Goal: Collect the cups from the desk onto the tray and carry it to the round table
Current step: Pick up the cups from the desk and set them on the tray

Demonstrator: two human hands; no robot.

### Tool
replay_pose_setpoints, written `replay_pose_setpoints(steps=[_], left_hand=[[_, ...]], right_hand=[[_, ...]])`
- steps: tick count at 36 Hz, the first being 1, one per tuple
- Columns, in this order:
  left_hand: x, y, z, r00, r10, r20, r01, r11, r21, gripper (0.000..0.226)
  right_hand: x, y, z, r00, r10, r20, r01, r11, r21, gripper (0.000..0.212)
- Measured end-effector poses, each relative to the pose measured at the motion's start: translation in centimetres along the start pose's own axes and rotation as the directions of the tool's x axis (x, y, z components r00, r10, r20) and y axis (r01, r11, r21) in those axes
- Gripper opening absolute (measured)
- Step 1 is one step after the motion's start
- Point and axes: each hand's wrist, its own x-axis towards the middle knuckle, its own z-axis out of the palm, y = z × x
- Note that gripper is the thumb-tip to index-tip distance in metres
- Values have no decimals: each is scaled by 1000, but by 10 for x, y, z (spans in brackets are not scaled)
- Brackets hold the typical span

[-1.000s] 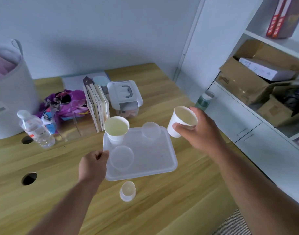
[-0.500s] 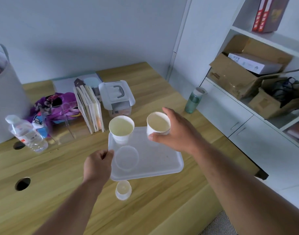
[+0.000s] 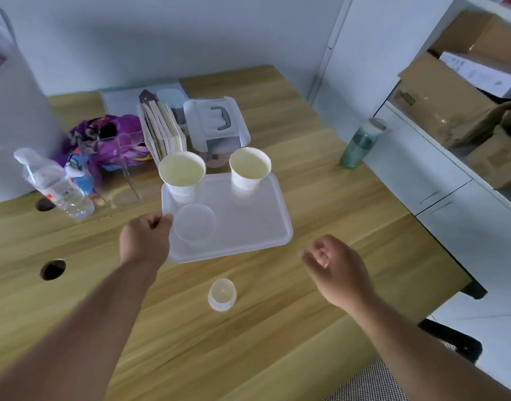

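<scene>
— Why does the left hand [image 3: 145,244] pinch the tray [image 3: 265,227]?
— Steadying it, probably. Right hand [image 3: 336,270] hangs open, empty, beside the small cup [image 3: 222,294] near the tabletop's [image 3: 349,204] front edge.

— What's cut off?
— The grey basket [image 3: 14,125] runs past the left edge; cardboard boxes [image 3: 451,102] past the right.
— Hidden?
— The left hand [image 3: 145,241] covers the tray [image 3: 248,227] corner.
</scene>
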Motion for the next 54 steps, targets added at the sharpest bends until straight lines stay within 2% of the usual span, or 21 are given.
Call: replay_pose_setpoints(steps=[3, 8, 15, 19, 22, 28, 32, 35, 37, 40, 41, 44, 45, 49, 54], left_hand=[[6, -1, 0, 1000, -7, -15, 7, 1000, -9, 30], [15, -8, 4, 999, -13, -29, 13, 1000, 8, 35], [21, -18, 12, 999, -38, -30, 38, 999, 14, 37], [24, -21, 15, 998, -49, -27, 49, 999, 13, 37], [23, -22, 15, 999, -48, -14, 48, 999, 9, 37], [14, -11, 11, 999, -42, 1, 42, 999, -11, 27], [6, -1, 8, 999, -28, 21, 28, 999, -23, 28], [-2, 5, 7, 999, -17, 27, 18, 1000, -17, 34], [-7, 10, 6, 999, -11, 34, 12, 1000, -17, 35], [-13, 16, 6, 999, -1, 51, 2, 1000, -29, 34], [-15, 18, 6, 999, 6, 54, -4, 999, -32, 33], [-23, 24, 6, 998, 29, 64, -27, 999, -25, 32], [-25, 25, 6, 997, 31, 67, -30, 999, -25, 32], [-35, 29, 6, 995, 41, 88, -40, 999, -23, 29], [-48, 36, 7, 994, 56, 94, -57, 998, 10, 35]], right_hand=[[-8, 2, 35, 974, -84, 208, 100, 993, -68, 41], [-5, -23, 79, 832, -228, 506, 324, 940, -109, 68], [3, -52, 130, 660, -335, 673, 600, 774, -203, 85], [3, -54, 148, 631, -343, 696, 653, 719, -237, 69], [2, -56, 145, 646, -336, 685, 620, 754, -216, 55], [-2, -80, 80, 679, -320, 661, 511, 852, -112, 55], [-6, -95, 7, 756, -265, 598, 321, 947, 14, 50], [-6, -96, -35, 834, -266, 484, 227, 964, 139, 54], [-1, -92, -53, 873, -232, 429, 117, 953, 279, 65], [7, -84, -65, 899, -130, 418, -100, 869, 485, 75], [10, -83, -67, 906, -107, 408, -133, 845, 517, 74], [11, -80, -72, 916, -100, 388, -169, 783, 598, 47], [10, -77, -71, 914, -88, 397, -193, 764, 615, 46], [6, -65, -62, 922, -6, 386, -231, 794, 563, 65], [1, -64, -50, 950, 84, 301, -168, 949, 265, 62]])
